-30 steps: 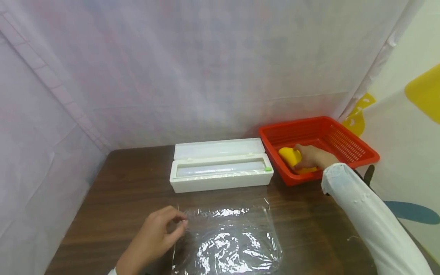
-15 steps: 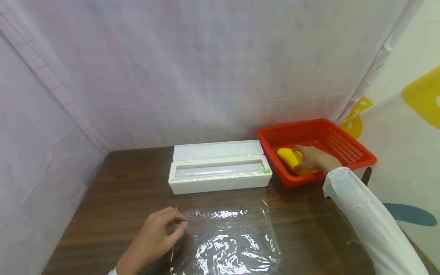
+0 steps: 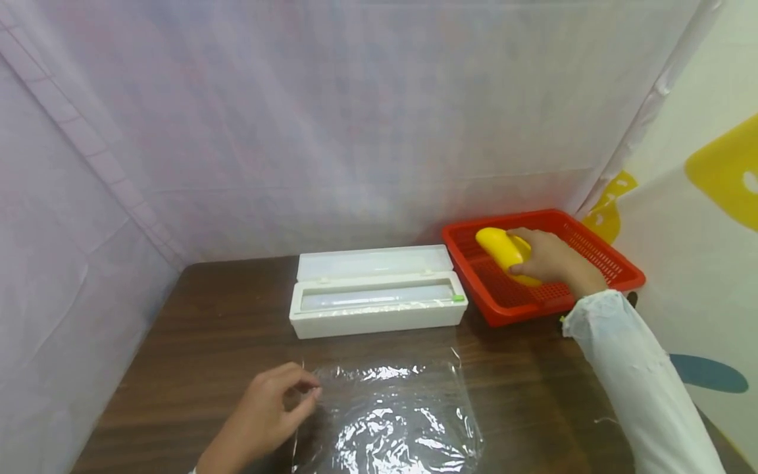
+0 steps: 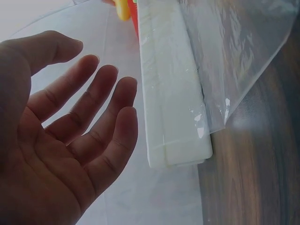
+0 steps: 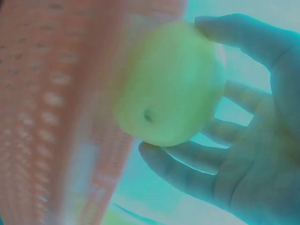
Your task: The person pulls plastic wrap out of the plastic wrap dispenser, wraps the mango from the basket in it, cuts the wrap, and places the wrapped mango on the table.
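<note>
Yellow fruit (image 3: 502, 247) sits in the right hand (image 3: 547, 257), fingers curled round it.
Red basket (image 3: 503, 315) below, table's (image 3: 172, 368) far right corner; left hand (image 3: 266, 405) beside clear film (image 3: 391, 421), fingers loosely spread.

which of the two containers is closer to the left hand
The long white box with its lid open, standing just beyond the left hand. The red basket is farther off, to the right, where the right hand grips a yellow object.
</note>
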The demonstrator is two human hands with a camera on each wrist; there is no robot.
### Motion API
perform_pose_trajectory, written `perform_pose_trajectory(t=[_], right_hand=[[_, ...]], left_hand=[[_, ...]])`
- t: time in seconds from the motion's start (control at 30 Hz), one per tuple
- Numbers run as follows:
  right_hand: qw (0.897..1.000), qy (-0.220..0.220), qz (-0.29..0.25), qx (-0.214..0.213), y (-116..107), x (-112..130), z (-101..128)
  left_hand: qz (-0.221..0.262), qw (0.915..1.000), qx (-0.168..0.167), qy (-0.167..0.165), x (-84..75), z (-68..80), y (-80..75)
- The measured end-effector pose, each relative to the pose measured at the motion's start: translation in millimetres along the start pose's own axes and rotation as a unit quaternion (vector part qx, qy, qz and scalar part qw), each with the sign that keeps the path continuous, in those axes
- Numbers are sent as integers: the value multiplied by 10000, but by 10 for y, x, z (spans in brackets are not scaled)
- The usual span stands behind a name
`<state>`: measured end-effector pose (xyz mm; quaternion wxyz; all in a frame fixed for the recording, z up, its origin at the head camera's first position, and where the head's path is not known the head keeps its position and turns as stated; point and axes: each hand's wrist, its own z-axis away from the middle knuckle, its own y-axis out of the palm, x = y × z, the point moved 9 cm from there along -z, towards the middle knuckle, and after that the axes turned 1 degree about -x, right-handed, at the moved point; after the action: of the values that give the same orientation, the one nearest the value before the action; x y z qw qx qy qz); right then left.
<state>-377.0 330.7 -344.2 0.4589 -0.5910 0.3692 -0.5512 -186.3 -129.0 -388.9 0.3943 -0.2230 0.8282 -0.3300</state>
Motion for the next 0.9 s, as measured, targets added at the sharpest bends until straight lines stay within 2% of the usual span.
perform_pose_trajectory(t=[0.3, 0.53, 0.7, 0.9], right_hand=[[9972, -338, -158, -644, -372, 309, 256], [9882, -1075, -447, -997, -506, 718, 510], [9751, -1836, -543, -1121, -508, 1069, 651], [9500, -2826, -445, -1251, -427, 1476, 779]], left_hand=[[-122, 9998, -146, 56, 1, -9, -51], [-150, 9987, -305, 387, -56, -27, -59], [-154, 9985, -299, 425, -61, -27, -51], [-150, 9990, -270, 330, -37, -31, -60]])
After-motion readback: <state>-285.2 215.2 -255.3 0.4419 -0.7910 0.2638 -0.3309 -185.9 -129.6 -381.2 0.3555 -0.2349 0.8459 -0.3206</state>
